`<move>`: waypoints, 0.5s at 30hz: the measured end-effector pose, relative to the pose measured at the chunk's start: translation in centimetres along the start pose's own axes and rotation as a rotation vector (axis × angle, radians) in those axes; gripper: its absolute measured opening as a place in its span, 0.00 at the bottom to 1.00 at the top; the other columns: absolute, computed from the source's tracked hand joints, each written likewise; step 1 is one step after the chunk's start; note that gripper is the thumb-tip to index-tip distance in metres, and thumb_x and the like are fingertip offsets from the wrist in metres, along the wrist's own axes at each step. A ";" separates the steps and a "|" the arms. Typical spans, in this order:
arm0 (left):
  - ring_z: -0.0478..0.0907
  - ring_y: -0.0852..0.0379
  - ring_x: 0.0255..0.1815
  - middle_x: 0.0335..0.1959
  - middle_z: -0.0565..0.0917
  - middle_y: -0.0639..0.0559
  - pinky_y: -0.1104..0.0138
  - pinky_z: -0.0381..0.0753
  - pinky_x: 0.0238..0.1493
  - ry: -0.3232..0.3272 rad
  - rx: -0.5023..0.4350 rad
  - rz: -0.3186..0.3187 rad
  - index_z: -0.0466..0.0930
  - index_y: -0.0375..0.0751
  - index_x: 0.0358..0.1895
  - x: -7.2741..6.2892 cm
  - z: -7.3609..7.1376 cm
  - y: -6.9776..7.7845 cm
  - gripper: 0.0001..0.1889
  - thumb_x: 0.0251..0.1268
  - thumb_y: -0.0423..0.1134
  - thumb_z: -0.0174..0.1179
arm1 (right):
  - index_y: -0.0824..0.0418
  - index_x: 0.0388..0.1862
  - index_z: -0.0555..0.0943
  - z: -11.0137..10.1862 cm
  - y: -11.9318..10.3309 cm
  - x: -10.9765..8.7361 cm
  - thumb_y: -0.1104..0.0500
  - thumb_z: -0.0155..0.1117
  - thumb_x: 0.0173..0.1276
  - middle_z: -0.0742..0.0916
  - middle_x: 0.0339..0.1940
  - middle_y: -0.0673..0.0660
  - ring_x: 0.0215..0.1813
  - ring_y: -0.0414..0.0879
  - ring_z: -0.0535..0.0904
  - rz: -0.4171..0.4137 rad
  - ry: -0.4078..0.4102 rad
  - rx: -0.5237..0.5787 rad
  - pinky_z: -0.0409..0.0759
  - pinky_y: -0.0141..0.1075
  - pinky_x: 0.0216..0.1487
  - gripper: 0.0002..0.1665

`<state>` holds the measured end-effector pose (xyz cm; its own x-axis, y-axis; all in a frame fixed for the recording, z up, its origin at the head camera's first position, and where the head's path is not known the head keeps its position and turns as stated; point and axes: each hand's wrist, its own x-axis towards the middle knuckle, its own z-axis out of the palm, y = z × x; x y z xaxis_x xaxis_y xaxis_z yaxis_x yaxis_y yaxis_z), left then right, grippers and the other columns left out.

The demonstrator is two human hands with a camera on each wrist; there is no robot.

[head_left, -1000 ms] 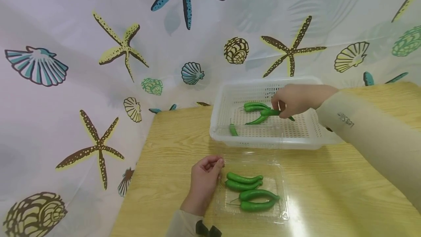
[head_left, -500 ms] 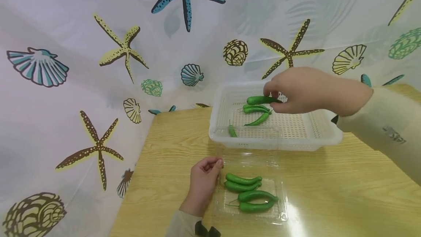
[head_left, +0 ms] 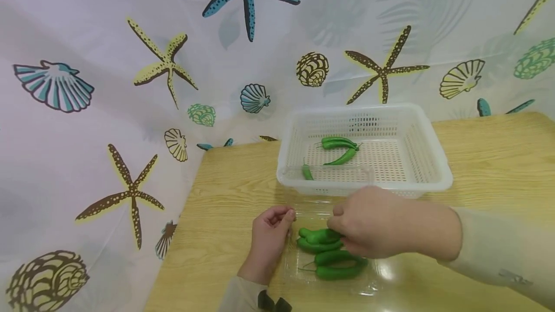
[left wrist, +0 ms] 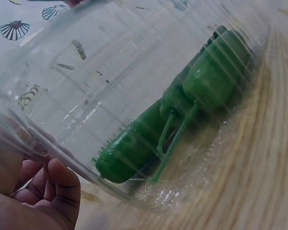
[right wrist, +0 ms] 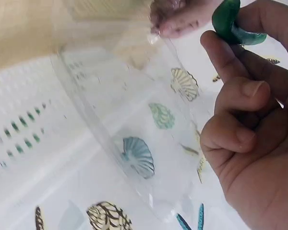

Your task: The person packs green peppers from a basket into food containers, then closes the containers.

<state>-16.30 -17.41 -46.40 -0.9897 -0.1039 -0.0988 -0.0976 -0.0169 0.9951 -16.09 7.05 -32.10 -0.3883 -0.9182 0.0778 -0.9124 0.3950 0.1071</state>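
My left hand (head_left: 270, 240) pinches the left edge of a clear plastic clamshell box (head_left: 299, 279), near its hinge, between thumb and fingers. Pinched in my right hand (head_left: 386, 223), a green chili pepper (right wrist: 237, 28) hangs over the box's back half. Below it several green chili peppers (head_left: 340, 272) lie sideways in the base, partly hidden by the right hand in the head view. Through the clear wall, the left wrist view shows the peppers (left wrist: 218, 72) with thin stems. The box's lid (head_left: 342, 173) stands open, leaning toward the basket.
Behind the box a white plastic basket (head_left: 439, 158) holds several more green chili peppers (head_left: 344, 157) on its left side. Both stand on a wood-grain table (head_left: 230, 182). A curtain (head_left: 269, 52) with starfish and shells hangs behind the table.
My right hand has lifted a chili pepper from the basket and brought it forward over the box's base. The left hand has stayed at the box's edge.
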 end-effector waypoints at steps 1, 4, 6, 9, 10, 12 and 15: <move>0.77 0.64 0.28 0.37 0.88 0.45 0.75 0.78 0.27 -0.001 0.000 0.002 0.85 0.29 0.47 0.0 0.0 0.0 0.11 0.70 0.36 0.68 | 0.48 0.26 0.74 0.8 -0.4 -0.1 0.51 0.71 0.61 0.71 0.21 0.39 0.20 0.36 0.62 0.000 -0.016 0.013 0.63 0.31 0.18 0.13; 0.77 0.65 0.28 0.37 0.88 0.44 0.76 0.78 0.27 -0.001 0.008 0.009 0.85 0.30 0.46 0.1 0.0 -0.2 0.11 0.71 0.36 0.68 | 0.47 0.26 0.76 3.0 -1.1 -0.3 0.50 0.72 0.60 0.71 0.21 0.39 0.20 0.34 0.61 0.006 -0.032 0.044 0.62 0.30 0.19 0.12; 0.77 0.65 0.28 0.36 0.88 0.45 0.76 0.78 0.27 0.002 0.014 0.009 0.85 0.31 0.46 0.1 -0.1 -0.3 0.10 0.71 0.36 0.68 | 0.47 0.26 0.77 4.0 -1.4 -0.4 0.50 0.73 0.59 0.72 0.21 0.39 0.20 0.34 0.62 0.015 -0.028 0.058 0.62 0.30 0.19 0.11; 0.77 0.65 0.28 0.37 0.88 0.43 0.76 0.78 0.28 0.003 0.019 0.007 0.86 0.31 0.46 0.1 0.0 -0.3 0.10 0.71 0.37 0.68 | 0.48 0.26 0.78 5.0 -1.7 -0.5 0.50 0.73 0.59 0.73 0.21 0.39 0.21 0.34 0.63 0.044 -0.050 0.097 0.65 0.30 0.19 0.10; 0.77 0.64 0.29 0.38 0.88 0.42 0.76 0.78 0.28 0.003 0.019 0.007 0.86 0.31 0.46 0.1 0.0 -0.3 0.10 0.70 0.37 0.68 | 0.48 0.26 0.79 5.3 -1.8 -0.6 0.50 0.73 0.59 0.73 0.21 0.39 0.21 0.34 0.63 0.051 -0.054 0.102 0.65 0.30 0.20 0.10; 0.78 0.64 0.29 0.38 0.88 0.42 0.76 0.78 0.28 0.005 0.021 0.005 0.86 0.31 0.46 0.1 0.0 -0.3 0.10 0.70 0.37 0.68 | 0.47 0.26 0.79 5.8 -2.0 -0.7 0.50 0.73 0.59 0.74 0.21 0.39 0.21 0.33 0.64 0.064 -0.065 0.110 0.65 0.30 0.19 0.10; 0.78 0.64 0.30 0.38 0.88 0.42 0.75 0.78 0.28 0.006 0.021 0.008 0.86 0.31 0.46 0.2 0.0 -0.4 0.10 0.70 0.36 0.68 | 0.47 0.26 0.78 6.5 -2.2 -0.9 0.49 0.74 0.58 0.74 0.22 0.38 0.21 0.33 0.64 0.066 -0.063 0.101 0.65 0.30 0.20 0.11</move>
<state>-16.43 -17.45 -46.79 -0.9897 -0.1102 -0.0912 -0.0923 0.0049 0.9957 -14.61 6.82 -38.81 -0.4522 -0.8917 0.0186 -0.8918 0.4524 0.0028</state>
